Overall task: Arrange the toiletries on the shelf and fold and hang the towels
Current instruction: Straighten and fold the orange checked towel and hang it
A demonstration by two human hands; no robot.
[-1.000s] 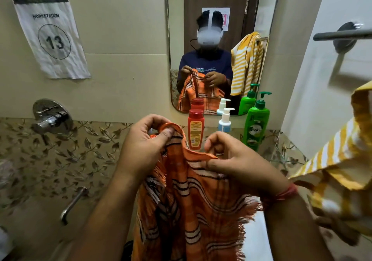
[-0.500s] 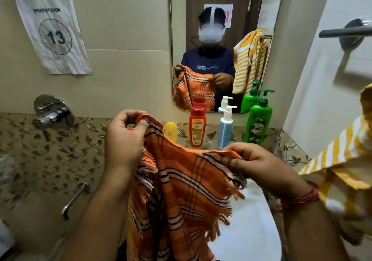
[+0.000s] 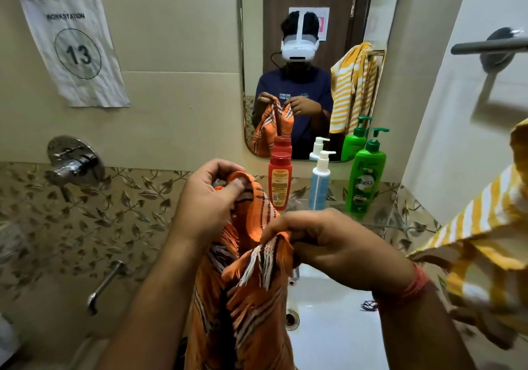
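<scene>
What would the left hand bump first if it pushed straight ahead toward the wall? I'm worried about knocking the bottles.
Probably the red bottle: it stands just beyond the left hand, which pinches the orange towel. Depth is unclear, so it could instead pass left and reach the leaf-patterned tiles.

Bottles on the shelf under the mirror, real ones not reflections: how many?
3, in a row: red bottle leftmost, white-and-blue pump bottle in the middle, green pump bottle rightmost. The left hand and orange towel could hide another further left.
</scene>
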